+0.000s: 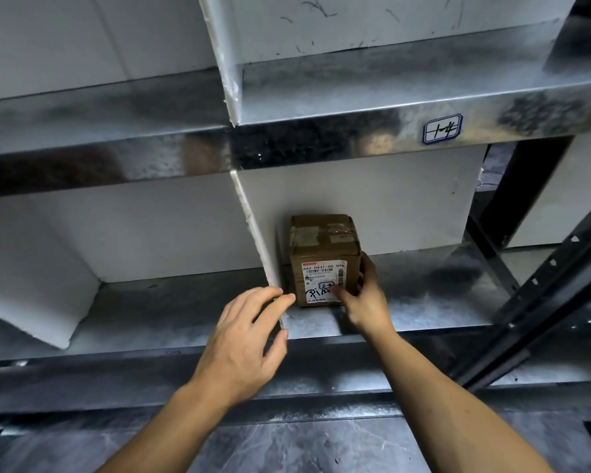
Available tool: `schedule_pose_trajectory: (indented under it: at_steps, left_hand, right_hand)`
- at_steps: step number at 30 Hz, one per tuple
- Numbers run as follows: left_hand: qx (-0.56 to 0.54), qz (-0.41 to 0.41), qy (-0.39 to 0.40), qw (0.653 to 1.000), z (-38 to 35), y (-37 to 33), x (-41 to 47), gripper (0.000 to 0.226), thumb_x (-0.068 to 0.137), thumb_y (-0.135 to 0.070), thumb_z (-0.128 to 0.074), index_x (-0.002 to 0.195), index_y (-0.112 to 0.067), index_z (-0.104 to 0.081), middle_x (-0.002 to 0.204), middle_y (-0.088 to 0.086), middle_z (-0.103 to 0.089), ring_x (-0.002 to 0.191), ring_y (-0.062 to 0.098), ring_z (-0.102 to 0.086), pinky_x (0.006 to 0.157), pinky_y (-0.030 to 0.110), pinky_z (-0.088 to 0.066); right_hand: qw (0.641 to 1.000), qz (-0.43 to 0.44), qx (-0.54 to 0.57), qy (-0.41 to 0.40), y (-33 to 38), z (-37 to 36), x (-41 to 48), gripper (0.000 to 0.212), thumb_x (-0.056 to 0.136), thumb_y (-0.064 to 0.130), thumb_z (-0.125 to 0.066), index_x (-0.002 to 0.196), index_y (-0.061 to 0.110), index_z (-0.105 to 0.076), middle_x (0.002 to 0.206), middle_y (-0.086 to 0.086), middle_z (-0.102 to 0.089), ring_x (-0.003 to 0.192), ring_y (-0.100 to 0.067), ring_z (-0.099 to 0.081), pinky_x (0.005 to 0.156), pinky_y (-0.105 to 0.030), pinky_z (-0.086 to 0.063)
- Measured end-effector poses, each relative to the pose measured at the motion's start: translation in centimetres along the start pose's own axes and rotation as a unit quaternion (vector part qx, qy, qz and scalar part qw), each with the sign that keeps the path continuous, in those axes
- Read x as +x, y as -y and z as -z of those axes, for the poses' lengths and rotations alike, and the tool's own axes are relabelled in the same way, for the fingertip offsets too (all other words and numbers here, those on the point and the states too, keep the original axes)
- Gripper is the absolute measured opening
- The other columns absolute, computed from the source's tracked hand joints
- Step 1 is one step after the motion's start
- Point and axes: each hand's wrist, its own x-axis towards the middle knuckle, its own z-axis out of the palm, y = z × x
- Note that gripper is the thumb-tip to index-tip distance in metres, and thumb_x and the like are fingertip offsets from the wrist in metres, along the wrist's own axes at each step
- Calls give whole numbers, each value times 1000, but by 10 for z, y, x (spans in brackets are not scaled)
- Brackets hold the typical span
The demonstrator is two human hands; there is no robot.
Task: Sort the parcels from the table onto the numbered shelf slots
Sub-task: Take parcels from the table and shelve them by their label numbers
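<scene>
Brown cardboard makes up the parcel [325, 247], a small, roughly cubic box with creased edges and strips of clear tape across its top. A white shipping label [323, 273] covers most of its front face, printed with a code line and barcodes and marked near the bottom in black handwriting with a boxed number. The parcel stands upright on the metal shelf [440, 288], in the slot just to the right of a white divider [253, 220], close beside that divider and towards the front of the slot.

The right hand [367, 302] holds the parcel: its fingers [367, 268] curl round the box's right side while the thumb presses on the lower part of the label. The left hand [243, 339] holds nothing. Its fingers [270, 295] are loosely spread and relaxed, with the tips at the front edge of the divider.

The shelving is dull, mottled galvanised steel, and white panels form the back wall [372, 192] and the partitions. On the front lip of the shelf above, a white sticker [442, 128] with a blue border carries a handwritten slot number. A black perforated upright [556, 268] slants down the right side. Below the shelf lies a dark, marbled floor [287, 448]. The light is dim, with soft reflections on the metal.
</scene>
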Motion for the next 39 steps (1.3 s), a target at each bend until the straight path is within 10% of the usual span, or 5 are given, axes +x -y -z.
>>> schedule_pose_trajectory:
  at_steps: [14, 24, 39]
  left_hand:
    - [-33, 0, -3, 999, 10, 4, -7, 46, 86, -31, -51, 130, -18, -54, 130, -4, -48, 119, 18, -48, 101, 38, -41]
    - [-49, -60, 66, 995, 13, -23, -8, 51, 86, -38, -49, 133, -17, -55, 131, 3, -54, 121, 24, -48, 100, 40, -40]
    - [-60, -244, 119, 961, 16, -130, -30, 50, 90, -39, -52, 137, -23, -47, 132, -2, -51, 121, 23, -44, 101, 38, -33]
  right_hand:
    - [979, -15, -203, -22, 21, 25, -28, 74, 88, 31, -73, 151, 25, -34, 146, -12, -48, 131, -34, -48, 104, -42, -42]
    - [803, 83, -587, -55, 59, 62, -154, 43, 95, 51, -45, 122, 20, -55, 124, -5, -56, 122, -28, -48, 98, -42, -40]
    - [710, -77, -670, -204, 110, 114, -353, 44, 96, 53, -40, 125, 23, -50, 124, -6, -55, 121, -30, -49, 95, -44, -43]
